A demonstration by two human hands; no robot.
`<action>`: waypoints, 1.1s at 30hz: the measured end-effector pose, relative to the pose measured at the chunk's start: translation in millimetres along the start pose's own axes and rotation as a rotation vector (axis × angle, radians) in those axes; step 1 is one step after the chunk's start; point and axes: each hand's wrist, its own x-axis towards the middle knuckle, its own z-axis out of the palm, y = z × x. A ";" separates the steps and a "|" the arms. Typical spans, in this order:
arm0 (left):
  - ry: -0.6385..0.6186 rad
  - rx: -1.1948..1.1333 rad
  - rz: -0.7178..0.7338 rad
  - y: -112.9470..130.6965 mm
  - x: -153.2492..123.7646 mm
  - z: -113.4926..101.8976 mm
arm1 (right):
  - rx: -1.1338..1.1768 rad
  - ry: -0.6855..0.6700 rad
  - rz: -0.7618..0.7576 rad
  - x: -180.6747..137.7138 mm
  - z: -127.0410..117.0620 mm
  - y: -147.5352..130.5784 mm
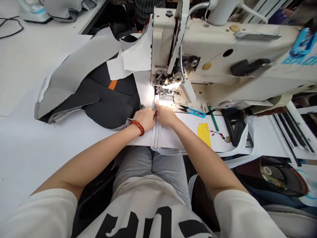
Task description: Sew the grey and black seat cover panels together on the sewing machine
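Near the front edge of the tabletop [74,136], before the sewing machine [215,46], my left hand [145,119] and right hand [165,115] pinch the white striped tape [156,136], fingers closed; apparently I'm aligning it, and feeding calls for keeping it straight.

My left hand [145,119] and right hand [165,115] hide part of the white striped strip [156,137]; blue lettering [300,60] on the sewing machine [218,49] runs off the right edge.

This is a sewing workshop: 1 bulky machine [218,58] with a lamp [188,91] stands at a white surface [22,89], with snips [196,112], cut grey and black panels [109,114] and long white tape [156,137] around it.
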 end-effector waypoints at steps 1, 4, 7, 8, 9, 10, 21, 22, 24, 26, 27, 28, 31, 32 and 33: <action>-0.007 0.001 -0.002 0.0 1.7 -0.1 | -0.061 -0.011 -0.008 1.0 -0.5 -2.1; -0.018 0.010 -0.016 -2.0 8.2 -1.6 | -0.168 -0.031 -0.004 8.6 -5.4 -7.0; -0.005 0.026 -0.019 -6.0 16.4 -2.1 | -0.212 -0.022 0.011 19.8 -11.3 -7.9; 0.003 0.035 -0.017 -7.3 19.7 -1.7 | -0.215 -0.015 0.014 22.7 -12.3 -7.7; 0.010 0.046 -0.016 -8.2 23.3 -1.0 | -0.211 -0.009 0.014 24.4 -12.5 -7.4; 0.016 0.059 -0.015 -8.7 27.3 -0.4 | -0.200 0.002 0.016 24.5 -11.7 -7.3; -0.034 0.311 0.135 1.8 8.8 -20.6 | 0.500 0.120 0.167 -39.3 18.6 -7.2; -0.043 0.301 0.121 2.6 1.1 -19.9 | 0.537 0.097 0.185 -39.0 18.0 -6.4; -0.054 0.272 0.081 4.2 -9.3 -16.0 | 0.564 0.049 0.198 -33.8 16.1 -4.3; -0.043 0.250 0.050 5.8 -12.0 -10.7 | 0.550 0.007 0.150 -26.8 14.4 -1.7; -0.039 0.237 0.040 6.5 -11.1 -8.2 | 0.521 0.003 0.108 -23.9 13.9 -0.5; -0.036 0.223 0.032 7.0 -9.3 -6.1 | 0.474 0.007 0.068 -21.9 13.5 0.5; -0.014 0.182 0.009 7.6 -1.2 -1.7 | 0.283 0.043 0.020 -18.8 12.2 1.0; 0.002 0.177 0.000 7.5 1.9 -0.6 | 0.236 0.046 0.023 -17.7 11.3 0.3; 0.023 0.176 -0.005 7.2 5.2 0.5 | 0.208 0.049 0.025 -16.3 10.0 -0.5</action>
